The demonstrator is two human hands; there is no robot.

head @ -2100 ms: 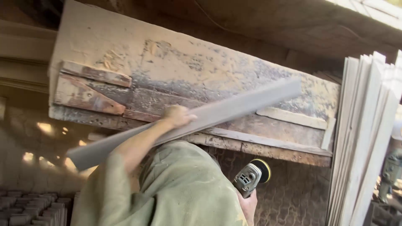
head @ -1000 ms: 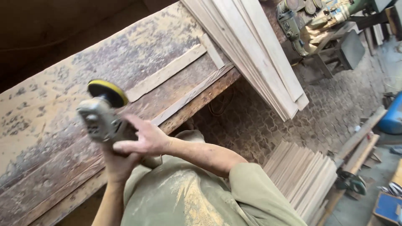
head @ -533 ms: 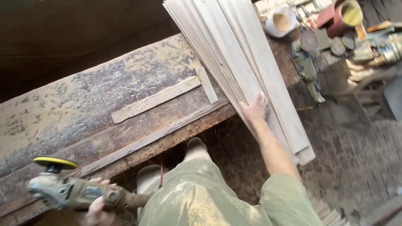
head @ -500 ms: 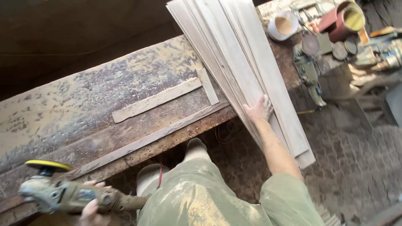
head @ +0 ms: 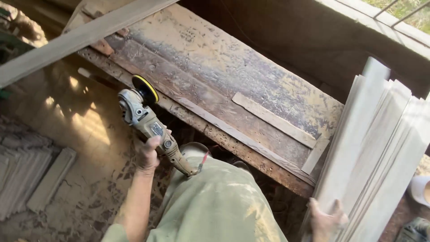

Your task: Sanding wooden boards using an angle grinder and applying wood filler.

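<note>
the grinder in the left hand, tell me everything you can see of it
The angle grinder is a grey, dust-coated power tool with a long tan handle and a round black backing disc edged in yellow on its head. The left hand grips the handle midway, fingers wrapped round it. It is held in the air, head tilted up toward the worn wooden workbench, apparently not touching it. A red-marked cord end leaves its tail.

A woodworking shop — scarred workbench (head: 251,85), stacked planks (head: 380,148), dusty floor (head: 85,134).

The workbench (head: 251,71) middle lies open — a thin batten (head: 273,119) and stacked boards (head: 380,148) crowd its right end.
</note>
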